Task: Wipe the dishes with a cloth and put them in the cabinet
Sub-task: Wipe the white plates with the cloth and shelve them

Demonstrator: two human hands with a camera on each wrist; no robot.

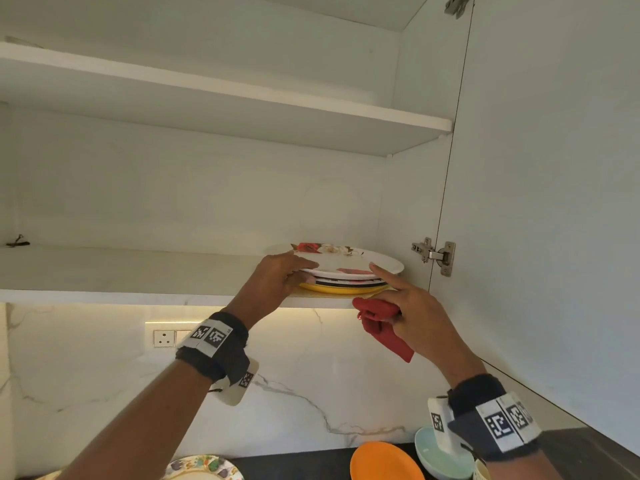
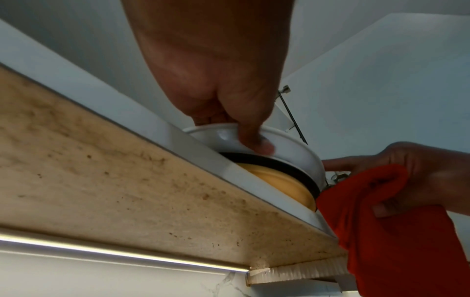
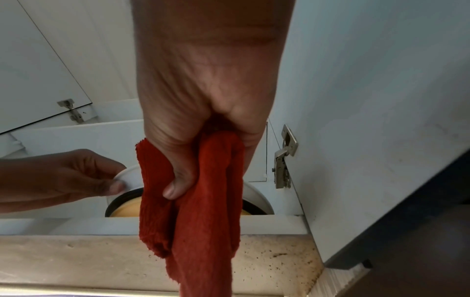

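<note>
A round white glazed plate with a red and cream flower print (image 1: 349,259) tops a short stack on the lower shelf of the open white laminate wall cabinet (image 1: 138,271), at the shelf's right end near the steel door hinge (image 1: 434,255). Under it lie a second white plate, a thin black-rimmed one and, lowest, a smooth yellow plate (image 1: 341,288) whose rim juts over the shelf's front edge. The left hand (image 1: 277,277) grips the stack's left side, fingers laid on the flowered plate's rim and thumb pressed under it, as the left wrist view shows. The right hand (image 1: 412,311) is just right of the stack, its forefinger stretched out to the flowered plate's right rim while the other fingers and thumb clutch a bunched red terry cloth (image 1: 382,327) that hangs below the shelf edge. Far below the stack, on the dark tabletop (image 1: 304,462), sit a matte orange round plate (image 1: 384,462), a pale blue-green bowl (image 1: 433,457) and a patterned multicoloured plate (image 1: 204,467).
</note>
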